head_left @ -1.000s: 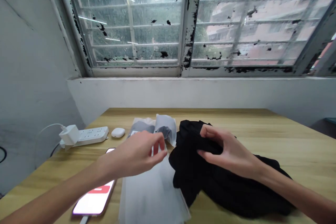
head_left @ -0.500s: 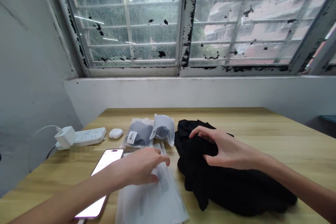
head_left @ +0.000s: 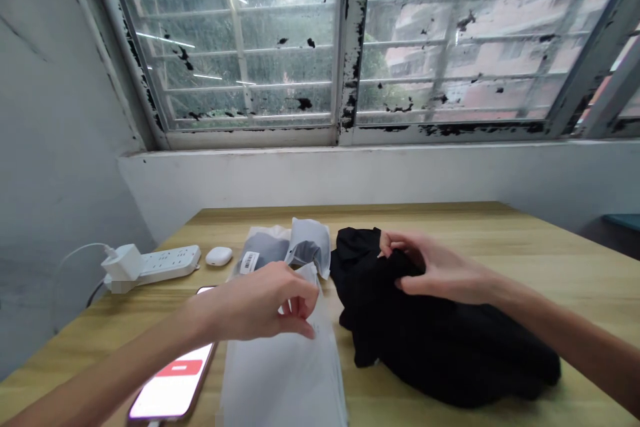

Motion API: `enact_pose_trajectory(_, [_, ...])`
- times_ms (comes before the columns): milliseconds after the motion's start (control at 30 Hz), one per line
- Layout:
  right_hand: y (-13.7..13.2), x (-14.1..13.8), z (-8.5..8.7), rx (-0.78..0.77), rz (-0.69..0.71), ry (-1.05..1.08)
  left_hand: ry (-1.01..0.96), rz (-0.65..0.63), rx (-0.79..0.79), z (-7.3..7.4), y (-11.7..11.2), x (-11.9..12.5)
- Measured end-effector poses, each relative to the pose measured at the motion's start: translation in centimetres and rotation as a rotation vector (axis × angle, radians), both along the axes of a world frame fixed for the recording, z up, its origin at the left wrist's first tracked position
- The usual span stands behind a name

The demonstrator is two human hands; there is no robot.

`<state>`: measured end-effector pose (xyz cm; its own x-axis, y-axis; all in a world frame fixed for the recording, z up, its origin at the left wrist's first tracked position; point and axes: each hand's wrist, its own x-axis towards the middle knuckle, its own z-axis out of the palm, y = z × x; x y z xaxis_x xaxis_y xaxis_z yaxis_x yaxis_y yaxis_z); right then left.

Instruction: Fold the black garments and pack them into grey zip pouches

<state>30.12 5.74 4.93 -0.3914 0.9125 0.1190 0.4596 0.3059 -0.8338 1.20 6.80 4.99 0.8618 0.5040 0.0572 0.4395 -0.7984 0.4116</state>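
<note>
A crumpled black cloth garment (head_left: 430,347) lies in a heap on the right of the table; its exact kind cannot be made out. My right hand (head_left: 440,270) grips a bunched fold at its upper part between thumb and fingers. Over a stack of frosted plastic bags (head_left: 285,380) hovers my left hand (head_left: 280,303), fingers curled and thumb apart from them, with nothing seen in it. Just beyond that hand are two packed bags with dark contents, a labelled one (head_left: 263,247) and a smaller one (head_left: 309,243).
On the left of the wooden table (head_left: 410,213), a lit phone (head_left: 175,387) lies partly under my left forearm. Behind it are a white earbud case (head_left: 219,256) and a power strip (head_left: 170,261) with a plugged-in charger (head_left: 123,261). A wall and window stand beyond the table.
My left hand has curled its fingers and shifted slightly over the bags. My right hand has moved slightly right, and the black garment's folds have changed shape. The phone's screen now shows a red area.
</note>
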Motion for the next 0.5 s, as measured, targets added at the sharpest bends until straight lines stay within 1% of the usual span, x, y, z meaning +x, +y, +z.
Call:
enact_pose_trajectory(100, [0.2, 0.1, 0.5, -0.146, -0.081, 0.292, -0.047, 0.027, -0.003, 0.8, -0.2, -0.3])
enact_pose_trajectory(167, [0.2, 0.0, 0.4, -0.237, -0.142, 0.462, -0.071, 0.037, -0.002, 0.8, -0.2, -0.4])
enact_pose_trajectory(233, [0.1, -0.3, 0.1, -0.332, -0.182, 0.566, -0.097, 0.032, 0.017, 0.7, -0.1, -0.4])
enact_pose_trajectory(333, [0.0, -0.8, -0.7, -0.45, -0.195, 0.637, -0.154, 0.024, 0.045, 0.6, -0.1, -0.3])
enact_pose_trajectory(400, [0.0, -1.2, -1.2, -0.491, -0.143, 0.644, -0.188, 0.036, 0.039, 0.7, -0.1, -0.3])
enact_pose_trajectory(500, [0.1, -1.6, -1.5, -0.51, -0.066, 0.621, -0.223, 0.053, 0.024, 1.0, -0.3, -0.3])
